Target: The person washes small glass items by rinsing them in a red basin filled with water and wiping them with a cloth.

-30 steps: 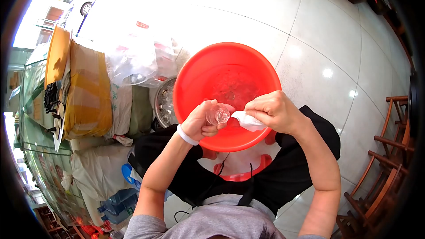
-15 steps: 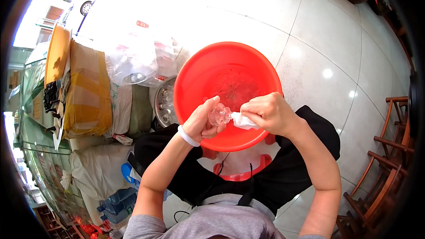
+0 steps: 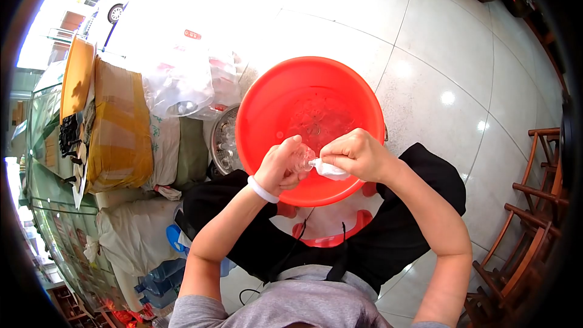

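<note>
Over the near side of a red basin, my left hand is closed round a small clear glass vessel, its mouth turned to the right. My right hand pinches a white cloth, whose left tip meets the mouth of the vessel. How far the tip reaches inside cannot be made out. Water and some clear items lie in the bottom of the basin.
A metal bowl of clear glassware stands left of the basin, beside plastic bags and a taped carton. Wooden chairs stand at the right. A red stool shows between the legs.
My right hand has moved left, bringing the white cloth to the mouth of the glass vessel. My left hand has turned the vessel's mouth toward the cloth.
</note>
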The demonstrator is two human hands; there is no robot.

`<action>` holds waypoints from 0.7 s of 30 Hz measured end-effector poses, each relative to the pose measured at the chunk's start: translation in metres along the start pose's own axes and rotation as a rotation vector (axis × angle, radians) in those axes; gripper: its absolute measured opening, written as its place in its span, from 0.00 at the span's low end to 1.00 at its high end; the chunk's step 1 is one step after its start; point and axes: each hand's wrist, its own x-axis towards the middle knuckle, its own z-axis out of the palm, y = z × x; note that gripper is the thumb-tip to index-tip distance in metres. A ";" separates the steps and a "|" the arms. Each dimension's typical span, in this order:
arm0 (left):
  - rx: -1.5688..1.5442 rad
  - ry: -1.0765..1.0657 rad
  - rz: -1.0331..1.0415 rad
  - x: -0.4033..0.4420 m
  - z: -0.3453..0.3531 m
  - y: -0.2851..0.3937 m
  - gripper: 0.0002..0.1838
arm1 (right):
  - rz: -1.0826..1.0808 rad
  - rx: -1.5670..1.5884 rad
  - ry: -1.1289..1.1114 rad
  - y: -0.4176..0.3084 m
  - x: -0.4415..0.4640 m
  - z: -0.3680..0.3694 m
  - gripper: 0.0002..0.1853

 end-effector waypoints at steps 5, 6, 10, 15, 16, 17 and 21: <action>0.097 0.092 0.484 -0.021 0.014 0.007 0.12 | 0.346 0.688 0.094 -0.001 0.002 0.009 0.08; 0.095 0.094 0.489 -0.022 0.014 0.008 0.12 | 0.440 0.871 0.134 -0.002 0.004 0.009 0.08; 0.143 0.084 0.603 -0.025 0.011 0.008 0.08 | 0.267 0.604 0.179 -0.008 0.004 0.010 0.06; 0.236 0.191 0.367 -0.018 0.006 0.008 0.12 | -0.126 -0.361 0.108 -0.012 0.002 0.000 0.04; 0.236 0.188 0.363 -0.016 0.009 0.009 0.12 | -0.150 -0.417 0.097 -0.010 0.000 0.000 0.04; 0.288 0.202 0.354 -0.015 0.012 0.009 0.14 | -0.146 -0.417 0.097 -0.007 -0.001 -0.001 0.04; 0.169 0.069 0.070 -0.016 0.012 0.025 0.17 | -0.016 0.019 -0.027 -0.003 -0.001 -0.007 0.07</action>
